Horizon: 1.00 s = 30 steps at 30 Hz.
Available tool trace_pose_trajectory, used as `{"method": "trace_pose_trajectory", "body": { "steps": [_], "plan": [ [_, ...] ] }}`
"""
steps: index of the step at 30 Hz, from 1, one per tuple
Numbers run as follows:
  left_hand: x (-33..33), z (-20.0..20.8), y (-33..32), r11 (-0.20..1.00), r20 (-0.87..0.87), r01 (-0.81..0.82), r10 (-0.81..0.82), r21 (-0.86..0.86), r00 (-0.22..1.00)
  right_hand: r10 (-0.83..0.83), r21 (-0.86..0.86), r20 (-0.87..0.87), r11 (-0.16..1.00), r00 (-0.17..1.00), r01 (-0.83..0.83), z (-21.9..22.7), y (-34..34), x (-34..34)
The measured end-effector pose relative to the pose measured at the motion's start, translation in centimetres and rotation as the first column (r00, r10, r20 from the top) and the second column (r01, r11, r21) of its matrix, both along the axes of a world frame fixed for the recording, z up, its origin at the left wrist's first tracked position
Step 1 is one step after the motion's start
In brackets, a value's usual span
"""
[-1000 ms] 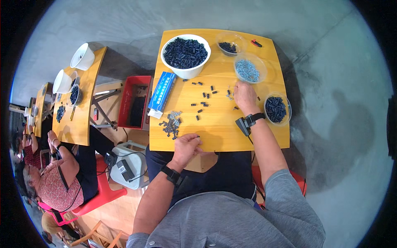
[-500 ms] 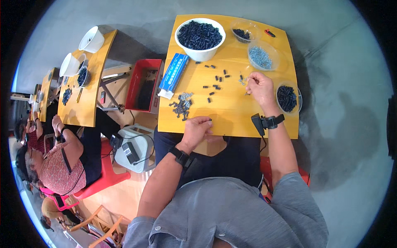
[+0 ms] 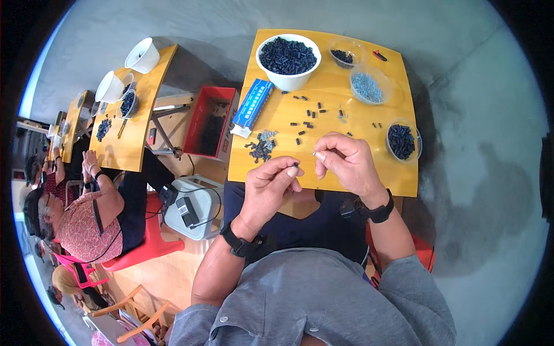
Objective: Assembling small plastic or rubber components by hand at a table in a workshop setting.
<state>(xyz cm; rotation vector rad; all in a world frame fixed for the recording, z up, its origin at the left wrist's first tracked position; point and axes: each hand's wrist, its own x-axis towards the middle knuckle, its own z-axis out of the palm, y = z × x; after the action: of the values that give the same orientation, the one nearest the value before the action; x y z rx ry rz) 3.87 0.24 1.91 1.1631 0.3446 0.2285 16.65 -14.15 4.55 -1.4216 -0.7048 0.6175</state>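
Head view, left hand (image 3: 268,185): thumb and forefinger pinch a small black piece (image 3: 295,165) above the near edge of the table (image 3: 372,147); other fingers curl in
Right hand (image 3: 349,164): fingertips pinch a tiny pale bit (image 3: 315,154), also above the near edge; close to the left hand, not touching it
Step in hand: looks like a pairing of the two held parts, which are near each other but apart
Next move: would seem to call for a steady left pinch and careful lining-up by the right fingertips
Near-left corner: grey-and-black pile (image 3: 262,147) a little in from it; blue box (image 3: 254,106) farther up the left edge
Table middle: loose black pieces (image 3: 309,115), scattered
Far edge: white bowl (image 3: 288,83) heaped with black parts, toward the left corner
Right edge: tub of black parts (image 3: 401,142); tub of pale-blue parts (image 3: 367,87) farther up
Hard to make out: exact shape of the pale bit; black piece mostly covered by fingers; right palm hidden; neighbouring tables shrink into the dark rim
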Motion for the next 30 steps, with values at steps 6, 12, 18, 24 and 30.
{"method": "trace_pose_trajectory", "body": {
  "steps": [6,12,18,24,30],
  "plan": [
    [-1.1,1.8,0.4,0.998,0.022,-0.023,0.022,0.051,1.000,0.071,0.121,0.098,0.989,0.993,-0.083,2.7,0.6,-1.4],
    [-1.6,2.1,0.5,0.998,0.053,0.012,-0.015,0.067,0.998,0.111,0.058,0.218,0.990,0.970,-0.126,2.7,1.5,-2.4],
    [-2.0,2.1,0.5,0.996,0.083,0.011,-0.018,0.084,0.996,0.074,0.046,0.264,0.995,0.962,-0.089,3.0,1.7,-3.0],
    [-2.4,2.1,0.2,0.993,0.068,-0.011,0.003,0.115,0.998,0.098,-0.003,0.386,0.994,0.917,-0.105,2.9,1.4,-3.3],
    [-2.6,2.3,0.0,0.989,0.030,0.019,-0.024,0.147,0.999,0.089,-0.020,0.473,0.996,0.876,-0.091,3.6,1.1,-3.9]
  ]
}}
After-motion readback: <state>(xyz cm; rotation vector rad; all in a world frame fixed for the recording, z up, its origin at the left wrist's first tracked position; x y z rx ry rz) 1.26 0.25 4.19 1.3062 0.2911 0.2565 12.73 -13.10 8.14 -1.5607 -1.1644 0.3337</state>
